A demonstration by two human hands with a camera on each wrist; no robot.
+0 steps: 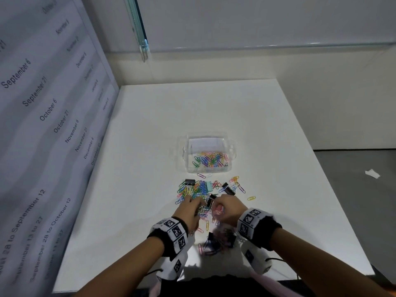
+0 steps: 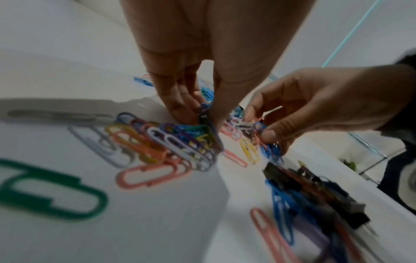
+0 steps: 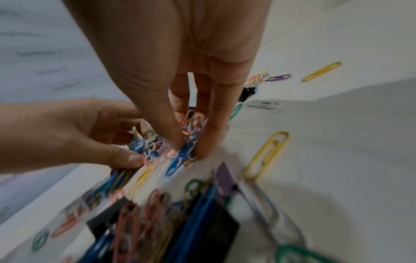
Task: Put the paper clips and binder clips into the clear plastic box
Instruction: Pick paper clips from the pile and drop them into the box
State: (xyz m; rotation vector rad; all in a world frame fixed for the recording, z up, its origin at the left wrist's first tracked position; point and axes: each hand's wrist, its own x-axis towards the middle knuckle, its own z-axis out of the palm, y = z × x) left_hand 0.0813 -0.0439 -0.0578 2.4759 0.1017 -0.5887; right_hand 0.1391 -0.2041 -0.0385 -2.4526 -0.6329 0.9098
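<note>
Box (image 1: 232,144) sits straight ahead of your hands; left hand (image 1: 191,207) and right hand (image 1: 227,207) each pinch paper clips (image 1: 198,188).

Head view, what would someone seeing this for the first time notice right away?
First, the bright scatter of multicoloured paper clips and black binder clips in the middle of the white table, with the left hand and right hand pinching bunches at its near edge. Just beyond sits the clear plastic box, already holding a layer of coloured clips.
</note>
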